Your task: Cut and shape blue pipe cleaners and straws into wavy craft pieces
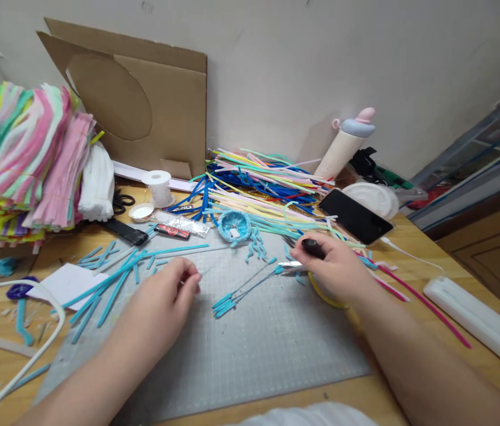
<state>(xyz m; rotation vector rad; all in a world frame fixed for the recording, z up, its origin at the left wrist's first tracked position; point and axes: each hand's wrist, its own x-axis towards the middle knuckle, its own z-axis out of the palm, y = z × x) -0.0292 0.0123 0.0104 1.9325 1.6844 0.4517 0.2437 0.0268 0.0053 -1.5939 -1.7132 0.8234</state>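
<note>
My right hand is closed round a black-handled tool, with a metal tip poking out to its left at the ends of thin wires with light-blue fuzzy tips lying on the grey cutting mat. My left hand rests on the mat with fingers pinched together near a thin wire; what it holds is too small to make out. A small light-blue woven basket shape sits at the mat's far edge.
Loose light-blue pipe cleaners lie at left. A heap of coloured pipe cleaners, a black phone, a bottle, a thread spool, cardboard and stacked fuzzy bundles ring the mat. A white bar lies right.
</note>
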